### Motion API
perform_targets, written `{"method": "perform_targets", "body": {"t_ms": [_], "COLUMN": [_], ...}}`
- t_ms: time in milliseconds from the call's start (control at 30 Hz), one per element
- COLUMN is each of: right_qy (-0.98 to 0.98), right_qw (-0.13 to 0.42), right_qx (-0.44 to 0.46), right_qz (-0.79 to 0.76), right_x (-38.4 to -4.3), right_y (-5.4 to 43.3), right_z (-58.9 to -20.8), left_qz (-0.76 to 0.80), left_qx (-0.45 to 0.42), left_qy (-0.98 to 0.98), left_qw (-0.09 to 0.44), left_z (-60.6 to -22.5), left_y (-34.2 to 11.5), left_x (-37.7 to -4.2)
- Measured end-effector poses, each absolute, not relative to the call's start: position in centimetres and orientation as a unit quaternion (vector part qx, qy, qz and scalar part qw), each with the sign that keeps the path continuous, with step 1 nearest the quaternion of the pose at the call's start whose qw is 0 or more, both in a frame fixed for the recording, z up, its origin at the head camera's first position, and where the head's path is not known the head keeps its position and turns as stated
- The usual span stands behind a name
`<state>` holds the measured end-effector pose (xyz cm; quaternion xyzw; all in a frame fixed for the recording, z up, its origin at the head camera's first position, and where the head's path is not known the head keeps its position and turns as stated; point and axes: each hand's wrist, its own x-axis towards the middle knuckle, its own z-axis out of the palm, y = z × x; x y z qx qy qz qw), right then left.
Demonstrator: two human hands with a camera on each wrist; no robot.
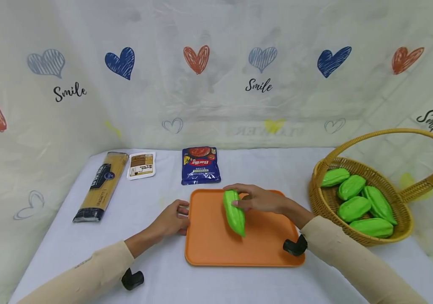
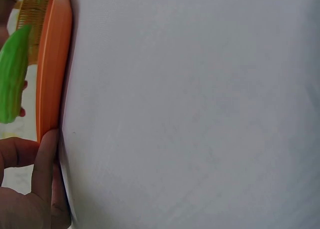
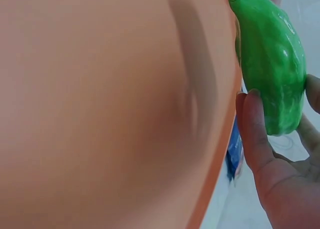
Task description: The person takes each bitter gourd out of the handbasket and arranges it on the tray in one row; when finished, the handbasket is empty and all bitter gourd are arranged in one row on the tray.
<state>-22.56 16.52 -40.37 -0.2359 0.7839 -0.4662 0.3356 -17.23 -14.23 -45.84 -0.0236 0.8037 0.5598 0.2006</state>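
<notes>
- Head view: my right hand [image 1: 256,198] pinches a green vegetable [image 1: 234,215] above the orange tray [image 1: 209,249].
- My left hand [image 1: 170,217] pinches the tray's left rim.
- Basket [image 1: 316,196] right of the tray holds five similar vegetables [image 1: 354,208].
- Spaghetti [image 1: 115,169], white packet [image 1: 142,165] and blue packet [image 1: 200,166] lie farther off on the surface [image 1: 163,274].

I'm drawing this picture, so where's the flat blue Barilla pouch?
In the head view, the pouch lies left of centre, just beyond the orange rectangular tray and right of the small white-and-brown packet.
</notes>
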Motion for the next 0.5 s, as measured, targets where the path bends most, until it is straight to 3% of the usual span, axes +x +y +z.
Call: {"method": "perform_targets", "body": {"t_ms": [500], "right_qy": [0.81], "right_qw": [0.313], "right_qx": [-0.243], "right_qz": [-0.432], "right_x": [-24.2], "right_y": [12.9], "right_z": [-41.2], "left_qz": [0.565], "left_qx": [-0.02], "left_qy": [0.8], "left_qw": [0.2], "left_z": [-45.6], "left_y": [-14.2], "left_x": [-17.2]}}
